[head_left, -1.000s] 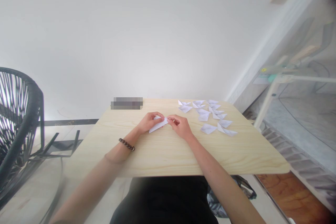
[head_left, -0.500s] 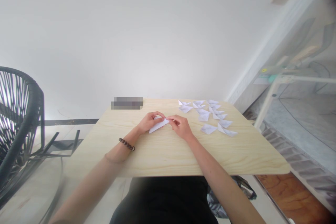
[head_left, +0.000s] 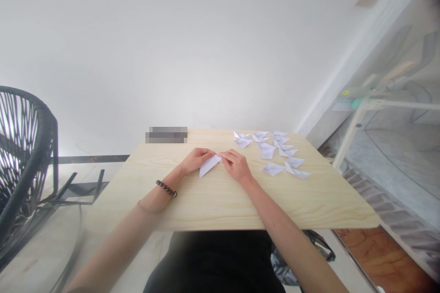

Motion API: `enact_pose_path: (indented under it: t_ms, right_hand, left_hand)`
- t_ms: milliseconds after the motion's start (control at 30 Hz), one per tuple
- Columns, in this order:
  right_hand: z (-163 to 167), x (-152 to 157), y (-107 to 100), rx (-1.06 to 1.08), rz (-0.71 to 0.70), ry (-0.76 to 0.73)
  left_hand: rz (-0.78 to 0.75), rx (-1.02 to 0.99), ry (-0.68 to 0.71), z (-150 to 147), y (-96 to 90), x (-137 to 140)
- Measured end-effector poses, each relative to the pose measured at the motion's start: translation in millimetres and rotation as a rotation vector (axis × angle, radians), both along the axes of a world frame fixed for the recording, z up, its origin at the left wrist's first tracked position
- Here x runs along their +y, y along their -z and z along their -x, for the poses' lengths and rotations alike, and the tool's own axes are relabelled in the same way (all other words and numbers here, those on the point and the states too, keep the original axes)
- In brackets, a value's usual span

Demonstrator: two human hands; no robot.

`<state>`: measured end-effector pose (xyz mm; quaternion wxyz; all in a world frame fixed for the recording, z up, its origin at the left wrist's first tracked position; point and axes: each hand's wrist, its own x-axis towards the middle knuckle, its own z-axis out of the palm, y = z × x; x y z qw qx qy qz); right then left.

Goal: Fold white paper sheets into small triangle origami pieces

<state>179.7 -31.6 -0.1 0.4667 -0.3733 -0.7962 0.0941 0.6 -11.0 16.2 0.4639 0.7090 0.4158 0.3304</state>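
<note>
A folded piece of white paper [head_left: 209,166] is held just above or on the wooden table, its long end pointing toward me and left. My left hand [head_left: 196,160], with a dark bead bracelet on its wrist, pinches the paper's upper edge. My right hand [head_left: 236,165] pinches the tip at the right end, close to the left fingertips. Part of the paper is hidden behind the fingers. To the right lie several folded white paper shapes [head_left: 273,169], pointed at their ends.
The light wooden table [head_left: 213,206] stands against a white wall. A blurred-out dark patch [head_left: 166,135] covers something at its back left. A black woven chair [head_left: 44,146] is at the left, and a white metal frame [head_left: 354,132] stands beyond the right edge.
The paper has turned so its free end points more toward me and shows more of its face. Both hands stay nearly in place, with the left fingers drawn closer together.
</note>
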Motion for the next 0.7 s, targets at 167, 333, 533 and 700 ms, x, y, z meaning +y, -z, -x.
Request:
enact_pose_path:
  t_ms: [167, 333, 533, 700]
  right_hand:
    - [0.9, 0.1, 0.8, 0.050, 0.096, -0.026]
    - [-0.8, 4.7, 4.2, 0.202, 0.406, -0.027]
    - [-0.4, 5.3, 4.2, 0.159, 0.485, -0.068]
    - [-0.7, 4.2, 3.7, 0.125, 0.504, -0.079]
  left_hand:
    - [0.031, -0.012, 0.017, 1.1, 1.2, 0.8]
    - [0.077, -0.018, 0.040, 2.2, 4.5, 1.4]
    - [0.073, 0.000, 0.036, 2.0, 5.8, 1.7]
    - [0.050, 0.031, 0.041, 0.2, 4.2, -0.3]
